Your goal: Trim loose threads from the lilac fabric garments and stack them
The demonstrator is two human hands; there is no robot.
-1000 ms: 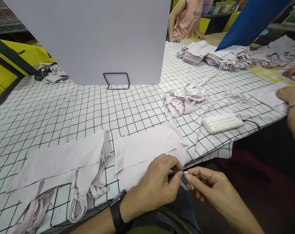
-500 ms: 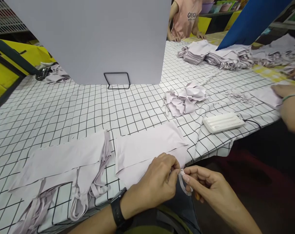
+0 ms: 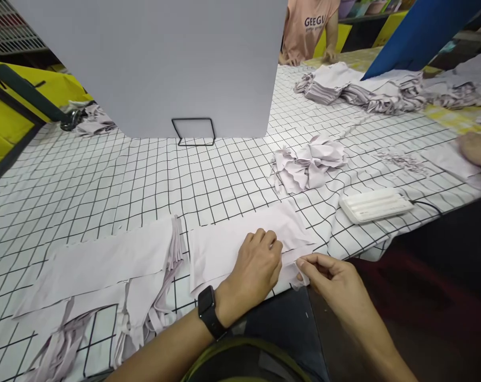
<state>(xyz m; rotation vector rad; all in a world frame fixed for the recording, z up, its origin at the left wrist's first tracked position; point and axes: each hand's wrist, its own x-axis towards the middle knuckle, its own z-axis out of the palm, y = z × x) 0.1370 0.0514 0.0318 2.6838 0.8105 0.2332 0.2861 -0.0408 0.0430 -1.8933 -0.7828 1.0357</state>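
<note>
Near the table's front edge lies a pale lilac fabric piece [image 3: 220, 246] with a folded-over upper layer. My left hand [image 3: 258, 265], with a black watch on its wrist, rests on this piece. Its fingers are curled in, and their tips are hidden, so what they grip cannot be made out. Just to the right, my right hand [image 3: 330, 278] pinches a narrow pale fabric strip [image 3: 299, 281] between thumb and fingers at the cloth's lower right corner. On the left lies a stack of similar fabric pieces [image 3: 105, 260], with straps hanging off the table edge.
A white power strip [image 3: 377, 205] with a black cable sits to the right. Behind it are thread scraps [image 3: 403, 159] and a crumpled fabric heap [image 3: 307, 162]. A grey panel [image 3: 152, 69] rises ahead. A co-worker's hand [image 3: 479, 148] touches cloth at far right.
Both hands have moved up from the table edge onto the fabric piece, bringing the strip over its lower right corner. My left hand has parted from the strip. The view has shifted slightly.
</note>
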